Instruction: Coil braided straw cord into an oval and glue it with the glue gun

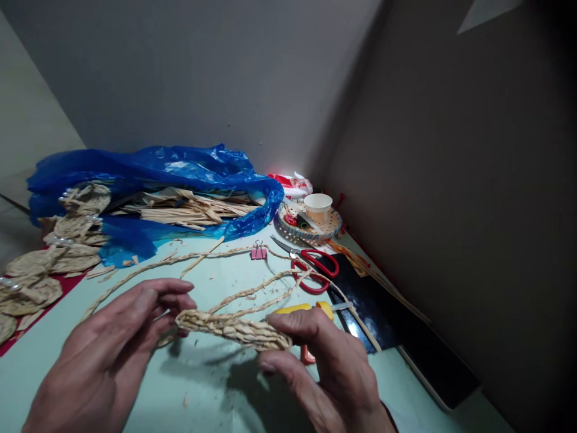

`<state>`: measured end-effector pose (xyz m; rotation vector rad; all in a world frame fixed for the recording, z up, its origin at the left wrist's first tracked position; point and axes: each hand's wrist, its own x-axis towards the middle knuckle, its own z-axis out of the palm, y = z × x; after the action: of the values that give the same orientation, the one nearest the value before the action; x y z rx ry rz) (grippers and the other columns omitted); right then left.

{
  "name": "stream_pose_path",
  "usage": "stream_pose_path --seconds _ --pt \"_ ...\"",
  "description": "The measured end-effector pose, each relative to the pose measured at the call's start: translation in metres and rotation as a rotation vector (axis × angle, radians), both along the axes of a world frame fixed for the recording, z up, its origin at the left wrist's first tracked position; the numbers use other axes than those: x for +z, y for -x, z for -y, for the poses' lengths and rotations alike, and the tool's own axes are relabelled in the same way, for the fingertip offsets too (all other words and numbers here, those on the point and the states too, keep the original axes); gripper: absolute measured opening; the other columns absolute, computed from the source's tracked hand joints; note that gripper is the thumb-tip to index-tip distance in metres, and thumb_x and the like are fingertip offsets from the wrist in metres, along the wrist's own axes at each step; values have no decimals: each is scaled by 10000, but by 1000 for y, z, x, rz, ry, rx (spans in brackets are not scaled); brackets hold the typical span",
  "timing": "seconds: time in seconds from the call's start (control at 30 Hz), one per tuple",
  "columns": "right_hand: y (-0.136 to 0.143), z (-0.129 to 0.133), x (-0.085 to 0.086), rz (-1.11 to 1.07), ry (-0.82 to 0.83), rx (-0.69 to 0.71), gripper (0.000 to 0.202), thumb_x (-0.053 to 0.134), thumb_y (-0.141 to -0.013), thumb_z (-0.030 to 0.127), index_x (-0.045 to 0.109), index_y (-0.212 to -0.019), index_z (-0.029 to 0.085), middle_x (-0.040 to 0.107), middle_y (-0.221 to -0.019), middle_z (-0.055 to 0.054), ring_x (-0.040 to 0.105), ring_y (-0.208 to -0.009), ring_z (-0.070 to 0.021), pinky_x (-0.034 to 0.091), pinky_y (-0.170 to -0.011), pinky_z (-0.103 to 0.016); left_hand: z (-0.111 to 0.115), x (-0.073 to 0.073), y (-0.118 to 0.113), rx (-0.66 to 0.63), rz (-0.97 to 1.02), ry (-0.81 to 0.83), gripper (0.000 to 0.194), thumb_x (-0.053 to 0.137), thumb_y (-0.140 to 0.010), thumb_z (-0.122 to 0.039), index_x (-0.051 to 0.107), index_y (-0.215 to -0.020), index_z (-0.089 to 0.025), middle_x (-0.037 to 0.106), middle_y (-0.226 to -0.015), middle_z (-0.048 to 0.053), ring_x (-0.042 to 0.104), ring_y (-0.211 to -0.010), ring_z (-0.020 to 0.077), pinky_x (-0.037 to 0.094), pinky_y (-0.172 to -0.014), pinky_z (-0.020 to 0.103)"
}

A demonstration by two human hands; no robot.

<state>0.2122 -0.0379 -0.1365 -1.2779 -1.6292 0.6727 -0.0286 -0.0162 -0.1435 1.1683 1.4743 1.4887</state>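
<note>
A coiled piece of braided straw cord (234, 329) hangs above the table, seen edge-on. My right hand (329, 367) pinches its right end between thumb and fingers. My left hand (117, 343) is at the other end, fingers loosely curved and apart; its lower fingertips are close behind the piece, and whether they touch it I cannot tell. From the coil, loose braided cord (252, 293) loops away toward the scissors. A longer braided cord (180, 257) curves across the table behind my left hand. Partly hidden by my right hand is a yellow-handled tool (324, 310).
Red-handled scissors (322, 263) and a pink binder clip (258, 253) lie ahead. A blue plastic bag (148, 159) holds straw strips. Right of it, a round basket (333, 228) carries a paper cup (318, 207). Coiled straw pieces (79, 231) stand left; dark flat panels (369, 294) lie right by the wall.
</note>
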Motion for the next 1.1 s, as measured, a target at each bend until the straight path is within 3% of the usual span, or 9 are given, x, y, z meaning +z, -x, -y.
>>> stream_pose_path --seconds 0.1,0.27,0.6,0.7,0.77,0.83,0.9,1.0,1.1 --pt "5 -5 5 -239 177 37 346 797 -859 637 769 -1012 328 770 -858 -12 727 -787 -204 563 -663 -288 -5 -1 0 8 333 129 202 797 -857 -507 797 -877 -306 701 -657 -85 622 -558 76 531 -490 79" --pt "6 -23 18 -627 345 203 339 855 -859 495 676 -947 220 706 -635 31 703 -585 -130 552 -634 -238 -11 -3 2 29 330 71 252 870 -772 -525 801 -843 -294 577 -590 -54 488 -508 74 439 -387 108" --pt "3 -22 24 -608 278 147 349 860 -852 496 695 -924 196 705 -613 2 712 -561 -162 580 -586 -250 -22 20 0 210 290 67 478 1001 -421 -582 804 -739 -285 680 -794 -44 504 -601 70 443 -462 107" --pt "3 -21 23 -602 276 155 352 859 -850 506 705 -931 200 711 -629 -5 710 -554 -163 586 -589 -255 -15 22 -6 173 236 82 476 1011 -387 -514 827 -746 -262 721 -743 -5 604 -674 129 522 -556 141" --pt "4 -21 22 -599 279 160 350 859 -847 509 708 -929 204 726 -662 -13 712 -555 -162 592 -589 -257 -10 21 -7 112 191 75 444 989 -470 -514 851 -816 -272 801 -902 30 649 -746 158 560 -640 170" --pt "5 -20 19 -595 277 166 337 864 -842 502 714 -921 210 727 -672 -11 714 -559 -162 597 -592 -257 -6 18 -7 -34 139 85 446 918 -632 -532 850 -1012 -310 818 -1106 44 676 -789 173 579 -687 206" --pt "6 -19 15 -601 275 176 318 874 -835 485 726 -921 216 731 -692 -9 715 -567 -158 595 -592 -254 -4 15 -8 -223 90 119 444 830 -753 -540 815 -1142 -327 825 -1068 54 677 -739 179 580 -658 244" --pt "9 -16 9 -613 261 187 279 886 -828 457 757 -941 236 742 -740 -3 714 -579 -133 574 -598 -226 -3 13 -10 -370 46 164 282 820 -759 -511 852 -847 -246 739 -641 46 604 -551 169 519 -533 259" --pt "10 -14 6 -617 216 191 237 885 -835 444 777 -947 265 732 -717 17 710 -582 -113 556 -599 -198 -1 15 -12 -376 14 168 307 810 -769 -469 776 -582 -228 641 -496 29 535 -471 146 450 -471 247"
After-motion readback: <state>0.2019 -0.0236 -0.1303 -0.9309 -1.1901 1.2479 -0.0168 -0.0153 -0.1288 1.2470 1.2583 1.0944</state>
